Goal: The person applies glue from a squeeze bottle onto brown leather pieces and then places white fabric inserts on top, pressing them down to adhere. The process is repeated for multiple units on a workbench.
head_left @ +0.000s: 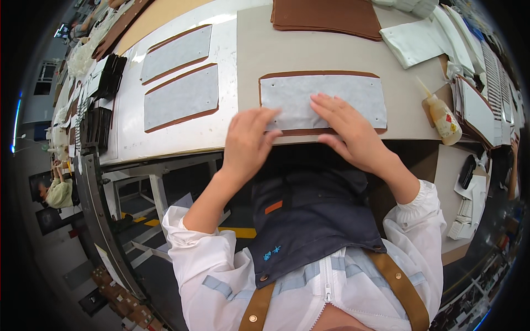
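as the head view shows, a rectangular white sheet (353,91) atop a thin brown panel (320,73) lies on a beige counter (309,52). the left hand (248,138) curls over it, any grip unclear; the right hand (351,129) is spread wide. even pressure would likely avoid creases.

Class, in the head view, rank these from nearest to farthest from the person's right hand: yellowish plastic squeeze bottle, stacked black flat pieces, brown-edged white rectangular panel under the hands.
From the right hand:
1. Brown-edged white rectangular panel: directly beneath it.
2. Yellowish plastic squeeze bottle: to its right.
3. Stacked black flat pieces: far over to its left.
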`<state>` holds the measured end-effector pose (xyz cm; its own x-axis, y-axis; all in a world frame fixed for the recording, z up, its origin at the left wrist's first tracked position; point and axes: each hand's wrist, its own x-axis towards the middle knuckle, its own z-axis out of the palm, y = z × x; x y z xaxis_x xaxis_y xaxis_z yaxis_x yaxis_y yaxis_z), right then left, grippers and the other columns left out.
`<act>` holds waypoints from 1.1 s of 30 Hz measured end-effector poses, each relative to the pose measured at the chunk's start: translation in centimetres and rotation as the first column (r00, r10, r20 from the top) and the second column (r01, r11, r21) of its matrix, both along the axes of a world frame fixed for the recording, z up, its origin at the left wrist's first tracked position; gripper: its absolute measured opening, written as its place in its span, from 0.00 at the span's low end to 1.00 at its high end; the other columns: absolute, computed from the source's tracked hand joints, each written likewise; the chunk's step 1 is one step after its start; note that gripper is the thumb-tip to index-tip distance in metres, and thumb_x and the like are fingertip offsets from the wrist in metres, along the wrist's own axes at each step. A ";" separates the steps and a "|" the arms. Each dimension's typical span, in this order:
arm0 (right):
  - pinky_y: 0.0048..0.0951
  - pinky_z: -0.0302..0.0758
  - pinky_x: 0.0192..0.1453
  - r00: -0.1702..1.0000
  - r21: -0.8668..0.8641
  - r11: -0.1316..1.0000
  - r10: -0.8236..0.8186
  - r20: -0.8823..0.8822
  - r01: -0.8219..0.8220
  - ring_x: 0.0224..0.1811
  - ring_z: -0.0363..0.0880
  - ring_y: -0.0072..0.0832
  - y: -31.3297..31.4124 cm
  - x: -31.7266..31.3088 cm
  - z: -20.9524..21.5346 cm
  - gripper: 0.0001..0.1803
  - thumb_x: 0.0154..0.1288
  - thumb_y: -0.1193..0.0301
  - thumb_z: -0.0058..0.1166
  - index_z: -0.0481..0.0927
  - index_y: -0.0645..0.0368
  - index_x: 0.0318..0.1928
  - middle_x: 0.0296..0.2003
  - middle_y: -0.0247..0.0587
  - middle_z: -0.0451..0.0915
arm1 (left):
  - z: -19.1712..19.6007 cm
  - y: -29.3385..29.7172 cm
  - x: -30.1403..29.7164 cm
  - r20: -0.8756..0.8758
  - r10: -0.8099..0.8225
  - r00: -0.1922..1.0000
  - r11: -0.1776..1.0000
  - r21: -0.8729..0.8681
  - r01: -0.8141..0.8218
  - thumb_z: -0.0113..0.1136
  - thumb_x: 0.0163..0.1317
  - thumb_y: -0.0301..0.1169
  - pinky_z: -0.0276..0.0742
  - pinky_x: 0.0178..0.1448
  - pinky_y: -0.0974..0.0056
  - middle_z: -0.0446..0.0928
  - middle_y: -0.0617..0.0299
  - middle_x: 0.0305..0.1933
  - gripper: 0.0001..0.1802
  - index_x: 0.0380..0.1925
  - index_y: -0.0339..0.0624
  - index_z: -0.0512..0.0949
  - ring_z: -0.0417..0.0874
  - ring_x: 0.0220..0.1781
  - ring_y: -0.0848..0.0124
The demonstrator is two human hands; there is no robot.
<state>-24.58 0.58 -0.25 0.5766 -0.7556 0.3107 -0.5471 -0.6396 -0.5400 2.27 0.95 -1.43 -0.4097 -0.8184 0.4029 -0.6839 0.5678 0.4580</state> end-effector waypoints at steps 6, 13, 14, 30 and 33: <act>0.43 0.65 0.76 0.995 -0.127 0.989 0.063 -0.074 -0.072 0.74 0.64 0.46 -4.2 3.5 -1.0 0.31 0.65 0.77 0.58 0.68 0.66 0.68 0.69 0.51 0.69 | -0.2 -3.6 -0.4 0.224 0.093 0.970 0.992 -0.110 -0.069 0.68 0.61 0.33 0.57 0.73 0.49 0.79 0.65 0.61 0.21 0.55 0.44 0.80 0.73 0.64 0.59; 0.40 0.63 0.77 0.982 -0.159 0.984 0.050 -0.181 -0.079 0.74 0.65 0.43 -5.5 4.4 -3.0 0.31 0.67 0.69 0.59 0.69 0.65 0.68 0.70 0.50 0.68 | -0.5 -3.7 0.1 0.305 0.093 0.948 0.994 -0.086 -0.070 0.70 0.59 0.37 0.47 0.79 0.43 0.77 0.68 0.65 0.24 0.56 0.46 0.79 0.70 0.68 0.59; 0.40 0.61 0.78 0.981 -0.160 0.985 0.032 -0.191 -0.063 0.75 0.64 0.42 -5.5 4.4 -2.9 0.31 0.68 0.67 0.58 0.68 0.64 0.69 0.71 0.49 0.67 | -0.5 -3.8 0.2 0.308 0.091 0.947 0.994 -0.089 -0.067 0.70 0.59 0.37 0.47 0.80 0.43 0.76 0.67 0.65 0.24 0.55 0.46 0.78 0.70 0.69 0.59; 0.47 0.45 0.84 0.945 0.000 0.983 0.178 -0.276 -0.185 0.82 0.47 0.39 -0.2 4.8 -1.9 0.50 0.65 0.46 0.58 0.55 0.60 0.77 0.78 0.45 0.54 | 0.6 1.9 2.0 0.405 0.014 0.914 0.999 0.042 -0.033 0.52 0.58 0.15 0.43 0.81 0.40 0.72 0.67 0.72 0.32 0.64 0.48 0.76 0.62 0.79 0.57; 0.48 0.44 0.84 0.940 -0.003 0.985 0.165 -0.297 -0.174 0.82 0.48 0.39 0.2 4.3 -2.1 0.51 0.63 0.43 0.58 0.55 0.56 0.78 0.78 0.41 0.54 | -0.1 2.2 2.4 0.420 -0.012 0.907 1.000 -0.010 0.017 0.52 0.58 0.15 0.43 0.81 0.41 0.71 0.66 0.72 0.32 0.64 0.48 0.76 0.63 0.79 0.59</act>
<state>-20.31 0.80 -2.39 0.7647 -0.6316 0.1274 -0.5609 -0.7499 -0.3509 4.63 3.12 -1.54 -0.5552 -0.8069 0.2016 -0.8030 0.5832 0.1227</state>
